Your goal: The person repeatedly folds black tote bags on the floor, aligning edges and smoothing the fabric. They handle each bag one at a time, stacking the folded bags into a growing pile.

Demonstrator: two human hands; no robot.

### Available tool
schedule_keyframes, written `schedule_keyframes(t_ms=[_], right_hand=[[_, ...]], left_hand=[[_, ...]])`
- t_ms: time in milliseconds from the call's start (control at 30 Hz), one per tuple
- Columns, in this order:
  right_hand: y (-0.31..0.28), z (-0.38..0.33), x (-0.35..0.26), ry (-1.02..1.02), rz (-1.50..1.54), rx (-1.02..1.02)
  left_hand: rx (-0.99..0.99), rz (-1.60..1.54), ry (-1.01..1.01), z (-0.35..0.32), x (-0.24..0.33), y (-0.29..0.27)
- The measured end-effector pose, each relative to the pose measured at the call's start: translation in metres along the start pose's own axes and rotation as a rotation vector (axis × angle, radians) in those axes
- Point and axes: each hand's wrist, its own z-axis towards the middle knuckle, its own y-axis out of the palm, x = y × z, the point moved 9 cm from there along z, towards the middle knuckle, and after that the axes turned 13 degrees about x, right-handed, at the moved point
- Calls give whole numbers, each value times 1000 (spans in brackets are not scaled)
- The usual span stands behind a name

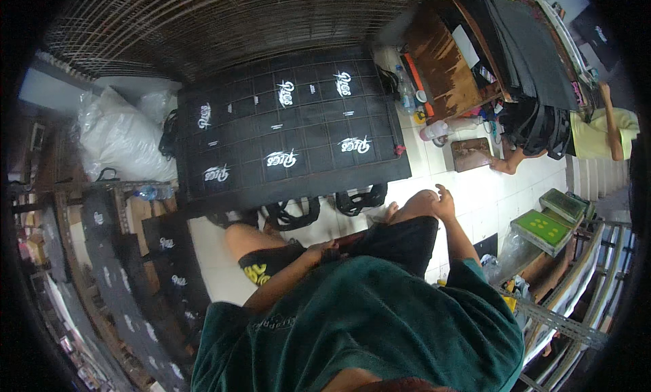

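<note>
Black printed bags point(288, 131) lie flat on the floor ahead, well apart from both hands. Right hand point(444, 203) rests loosely open on the knee; left hand point(324, 249) (grip indiscernible) touches the dark shorts point(400, 239).

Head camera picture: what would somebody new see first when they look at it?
First, the big black board on the floor ahead, covered with dark bags bearing white curly prints. Then the person's own body below: green shirt, right hand resting on the right knee, left hand in the lap. A white plastic sack lies to the left of the board.
</note>
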Motion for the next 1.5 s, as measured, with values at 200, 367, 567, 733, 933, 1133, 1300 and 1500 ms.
schedule_keyframes(t_ms=[200,367,567,733,933,1133,1300,1500], right_hand=[[-129,-26,4,307,23,-133],[-244,-88,0,537,43,-68],[-243,-151,84,640,16,-6],[-247,-179,76,912,230,-104],[-281,-191,90,993,396,64],[-295,-315,144,973,331,292],[-356,-444,80,1077,278,426],[-366,-508,85,1228,398,513]], left_hand=[[81,-193,-257,-2,32,-84],[241,-184,-411,-37,124,-238],[513,-262,-567,-70,111,-317],[650,-325,-598,-95,89,-321],[603,-338,-675,-106,63,-299],[450,-212,-700,-72,134,-316],[546,-356,-447,-106,149,-368],[192,1,-525,52,346,-327]])
